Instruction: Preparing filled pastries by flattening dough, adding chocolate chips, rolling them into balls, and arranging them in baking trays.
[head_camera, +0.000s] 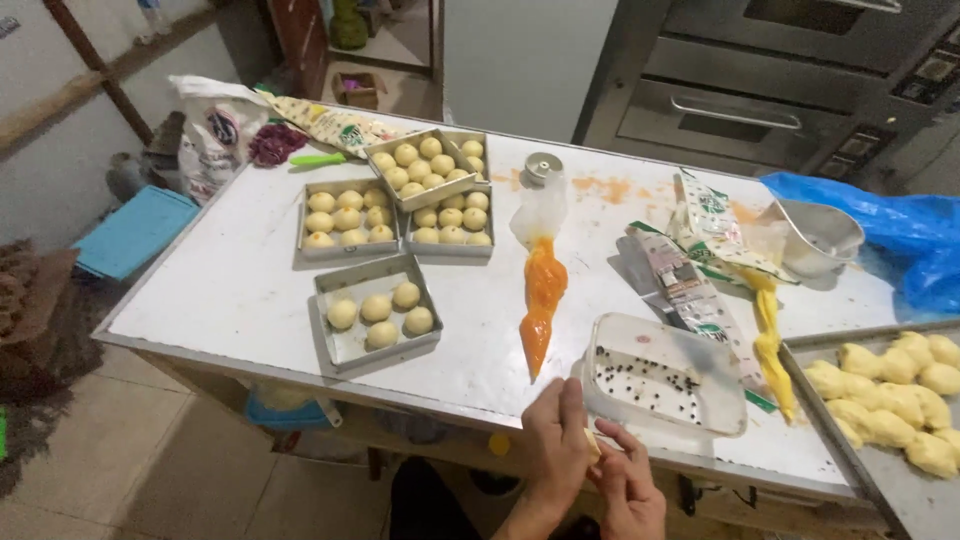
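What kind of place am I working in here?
Most likely a small bakery kitchen: deck ovens stand behind a metal worktable, square tins of dough balls sit on it, and an orange-filled piping bag lies beside them.

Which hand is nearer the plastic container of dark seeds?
Right. The right hand sits just below the seed container's near edge, while the left hand is off to the container's left; both pinch a small dough piece.

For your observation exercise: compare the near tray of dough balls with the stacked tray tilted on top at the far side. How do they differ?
The near tray lies flat on the table and holds five balls, with bare space left. The stacked tray sits tilted across two other trays and is packed full. Both are square metal trays holding pale round dough balls.
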